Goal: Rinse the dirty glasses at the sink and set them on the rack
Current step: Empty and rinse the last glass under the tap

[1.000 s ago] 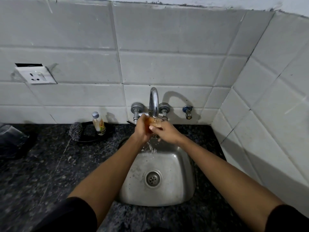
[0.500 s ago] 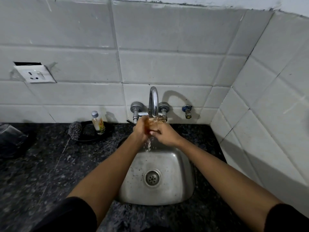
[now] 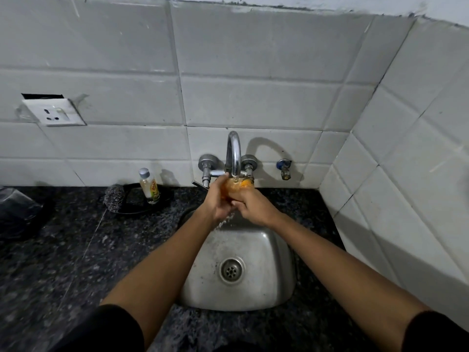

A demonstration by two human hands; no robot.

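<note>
An orange-tinted glass (image 3: pixel 237 187) sits right under the spout of the chrome tap (image 3: pixel 234 151), above the steel sink (image 3: pixel 264 252). My left hand (image 3: pixel 217 200) grips the glass from the left. My right hand (image 3: pixel 255 206) holds it from the right and below, fingers curled round its base. Water runs off the glass and my hands and splashes down into the basin. Most of the glass is hidden by my fingers.
A small bottle (image 3: pixel 149 186) and a steel scrubber (image 3: pixel 114 198) sit on a black dish left of the tap. A dark object (image 3: pixel 17 212) lies at the far left on the black granite counter (image 3: pixel 63 250). A tiled wall closes in the right side.
The glass and both hands stay under the tap with only slight shifts; water keeps spilling down into the sink.
</note>
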